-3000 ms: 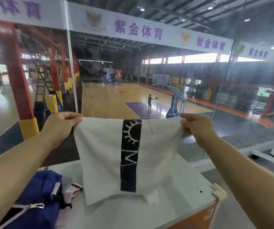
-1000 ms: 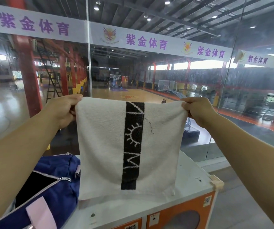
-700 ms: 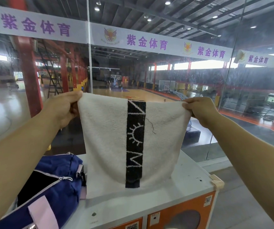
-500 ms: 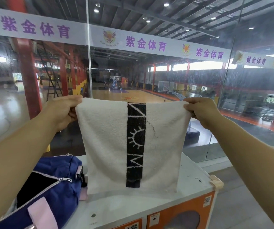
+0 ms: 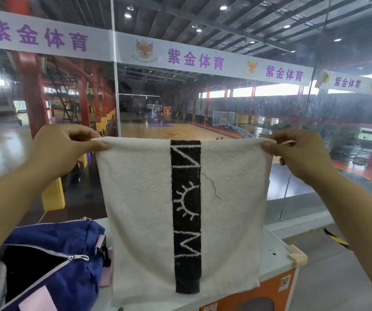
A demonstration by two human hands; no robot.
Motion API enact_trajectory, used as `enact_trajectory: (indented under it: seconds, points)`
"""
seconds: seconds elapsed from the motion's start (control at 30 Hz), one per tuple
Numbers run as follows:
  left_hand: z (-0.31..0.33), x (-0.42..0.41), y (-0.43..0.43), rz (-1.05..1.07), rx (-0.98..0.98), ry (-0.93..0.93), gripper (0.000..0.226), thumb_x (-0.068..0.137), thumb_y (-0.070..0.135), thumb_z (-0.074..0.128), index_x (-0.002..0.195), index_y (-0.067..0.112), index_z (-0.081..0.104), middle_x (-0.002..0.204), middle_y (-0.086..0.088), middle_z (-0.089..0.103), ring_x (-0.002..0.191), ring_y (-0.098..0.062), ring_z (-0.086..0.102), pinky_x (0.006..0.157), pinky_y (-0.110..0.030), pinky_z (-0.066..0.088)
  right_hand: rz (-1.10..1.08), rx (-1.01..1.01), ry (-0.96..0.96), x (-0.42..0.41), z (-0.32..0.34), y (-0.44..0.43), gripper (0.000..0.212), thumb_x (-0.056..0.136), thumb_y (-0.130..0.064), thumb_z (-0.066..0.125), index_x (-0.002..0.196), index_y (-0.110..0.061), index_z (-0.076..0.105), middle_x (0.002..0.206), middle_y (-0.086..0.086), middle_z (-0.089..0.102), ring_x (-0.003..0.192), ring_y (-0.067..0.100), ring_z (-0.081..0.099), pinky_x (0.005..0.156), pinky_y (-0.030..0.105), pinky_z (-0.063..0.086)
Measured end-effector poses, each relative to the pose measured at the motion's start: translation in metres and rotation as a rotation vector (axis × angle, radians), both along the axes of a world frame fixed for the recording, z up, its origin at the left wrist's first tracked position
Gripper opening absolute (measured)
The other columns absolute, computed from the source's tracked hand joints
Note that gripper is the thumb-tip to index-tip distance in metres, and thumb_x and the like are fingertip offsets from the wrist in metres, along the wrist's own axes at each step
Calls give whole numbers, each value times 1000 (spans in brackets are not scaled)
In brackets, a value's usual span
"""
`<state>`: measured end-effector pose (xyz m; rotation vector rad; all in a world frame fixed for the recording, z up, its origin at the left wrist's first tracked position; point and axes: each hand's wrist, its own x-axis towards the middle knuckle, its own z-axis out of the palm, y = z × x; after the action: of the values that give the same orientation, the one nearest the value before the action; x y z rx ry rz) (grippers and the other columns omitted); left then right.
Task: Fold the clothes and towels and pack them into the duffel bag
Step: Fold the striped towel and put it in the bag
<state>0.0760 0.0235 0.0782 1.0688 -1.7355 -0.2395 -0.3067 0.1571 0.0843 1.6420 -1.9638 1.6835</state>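
While both hands pinch its top corners, the white towel (image 5: 140, 198) hangs flat and upright in front of the camera, its lower edge reaching down over the white worktop (image 5: 272, 254). The left hand (image 5: 59, 149) is closed on the upper left corner with thumb and fingers, and the right hand (image 5: 301, 153) grips the upper right corner the same way. A black stripe (image 5: 186, 221) with white woven marks runs down the towel's middle, and a loose dark thread (image 5: 212, 185) curls just right of it. To the left on the worktop sits the blue duffel bag (image 5: 68, 277), its zipper open and its dark inside showing, just beside the towel's lower left edge. A glass wall (image 5: 349, 108) stands behind, with a sports hall beyond.
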Motion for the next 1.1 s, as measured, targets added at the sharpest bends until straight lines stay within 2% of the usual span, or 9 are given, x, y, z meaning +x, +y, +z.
enact_trajectory:
  seconds: [0.13,0.27,0.37,0.47,0.6,0.7,0.8,0.9,1.1]
  points:
    - [-4,-14,-32,43,38,-94,13,73,36,75,76,27,67,67,-1,65,53,-20,55,58,-27,47,-3,48,-32,-15,-8,-35,11,81,-18,72,74,-23,66,71,-2,66,57,13,60,58,30,49]
    - [-23,-40,-70,36,170,-207,13,78,28,73,78,16,66,66,-7,68,49,-15,62,49,-25,45,69,138,-317,-28,-29,-87,9,82,-3,69,77,-7,63,70,18,68,50,15,66,59,37,61]
    - [-20,-57,-92,-79,274,74,9,82,12,70,86,7,63,79,-17,70,57,-16,68,49,-24,58,63,91,-400,-36,-35,-119,13,81,-2,70,73,-10,62,80,21,70,64,26,70,73,44,60]
    - [-2,-67,-98,-134,181,324,9,82,6,69,86,9,61,84,-4,64,78,-18,66,63,-22,59,17,-83,-333,-41,-26,-132,8,79,-11,71,77,-13,63,80,10,67,78,23,65,83,44,56]
    - [-5,-62,-82,-216,99,411,14,79,5,71,78,14,61,82,0,61,80,-16,63,66,-18,58,102,-192,-275,-49,-29,-118,15,79,-13,71,75,-25,63,79,2,66,83,25,65,86,43,55]
    - [-50,-45,-65,-114,153,204,15,75,14,76,74,26,67,84,6,68,81,-11,64,74,-25,56,194,-28,-241,-60,-62,-97,18,79,-10,72,73,-26,67,85,6,68,85,28,66,86,42,54]
    - [-109,-34,-32,-97,274,-45,15,73,15,77,74,28,69,76,17,69,68,5,61,64,-7,45,249,204,-225,-67,-115,-69,14,69,-18,80,71,-28,70,85,12,70,82,32,66,83,39,52]
    - [-164,-27,-3,-158,440,-159,16,75,8,75,70,23,71,75,13,71,70,-1,63,57,-5,44,276,416,-235,-65,-169,-40,12,68,-13,80,74,-14,70,75,9,71,78,30,67,71,26,57]
    - [-215,-21,41,-264,657,-71,13,73,0,75,78,11,72,73,-9,74,66,-10,70,57,-9,50,270,589,-223,-52,-221,11,7,77,-8,74,76,-14,72,74,2,71,68,15,67,66,23,54]
